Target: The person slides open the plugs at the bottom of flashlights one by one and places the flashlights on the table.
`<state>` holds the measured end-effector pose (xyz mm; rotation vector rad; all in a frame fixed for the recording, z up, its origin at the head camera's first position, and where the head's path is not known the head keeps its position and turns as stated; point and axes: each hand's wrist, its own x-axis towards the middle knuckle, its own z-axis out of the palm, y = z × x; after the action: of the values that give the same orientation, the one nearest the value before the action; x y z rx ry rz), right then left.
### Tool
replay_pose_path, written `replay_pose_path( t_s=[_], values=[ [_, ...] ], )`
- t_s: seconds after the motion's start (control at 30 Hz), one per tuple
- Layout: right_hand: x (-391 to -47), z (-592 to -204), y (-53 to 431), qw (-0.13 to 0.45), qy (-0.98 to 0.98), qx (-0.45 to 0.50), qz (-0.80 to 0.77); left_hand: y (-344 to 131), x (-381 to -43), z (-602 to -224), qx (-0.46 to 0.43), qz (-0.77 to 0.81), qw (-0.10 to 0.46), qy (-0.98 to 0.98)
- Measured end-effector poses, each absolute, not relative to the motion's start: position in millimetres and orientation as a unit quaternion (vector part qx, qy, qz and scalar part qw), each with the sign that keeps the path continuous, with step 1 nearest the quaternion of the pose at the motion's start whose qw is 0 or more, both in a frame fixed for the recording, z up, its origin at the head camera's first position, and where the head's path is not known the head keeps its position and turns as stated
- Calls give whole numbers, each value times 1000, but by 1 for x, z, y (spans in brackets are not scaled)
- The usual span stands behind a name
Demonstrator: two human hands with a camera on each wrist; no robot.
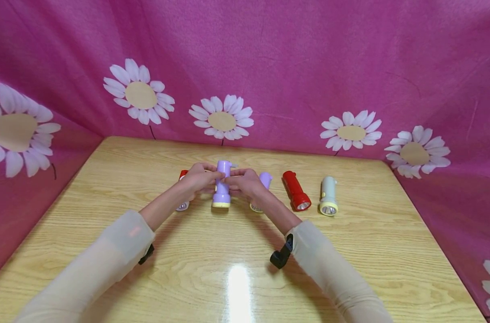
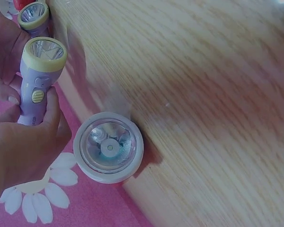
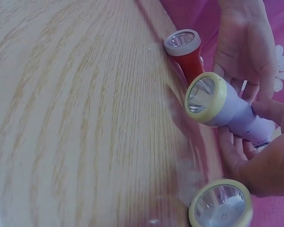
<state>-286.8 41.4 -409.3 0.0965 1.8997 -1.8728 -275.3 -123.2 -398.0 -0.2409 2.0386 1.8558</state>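
Both hands hold a purple flashlight with a pale yellow head, its lens end toward the person. My left hand pinches its body between thumb and fingers, near the ribbed yellow switch. From the other side, my right hand grips the body, thumb on top and fingers beneath. A small pale piece juts out sideways near the tail. Beside the left hand is a red flashlight with a white rim, partly hidden in the head view. The right hand and forearm partly cover a second purple flashlight.
To the right on the wooden table lie a red flashlight and a pale grey-green flashlight with a yellow rim. A pink cloth with white daisies hangs behind the table's far edge and at both sides.
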Motion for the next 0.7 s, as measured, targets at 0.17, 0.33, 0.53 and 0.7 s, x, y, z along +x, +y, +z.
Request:
replay_pose_path(
  t_s=[0.17, 0.33, 0.53, 0.7],
  values=[
    [-287, -411, 39, 237, 688, 39, -684, -124, -275, -398, -90, 653, 189, 728],
    [-288, -412, 35, 241, 693, 42, -678, -125, -275, -397, -94, 644, 198, 732],
    [-287, -413, 31, 241, 707, 45, -663, -126, -275, -400, -92, 629, 204, 744],
    [-288, -414, 29, 238, 713, 50, -657, -127, -277, -403, -92, 623, 202, 750]
  ],
)
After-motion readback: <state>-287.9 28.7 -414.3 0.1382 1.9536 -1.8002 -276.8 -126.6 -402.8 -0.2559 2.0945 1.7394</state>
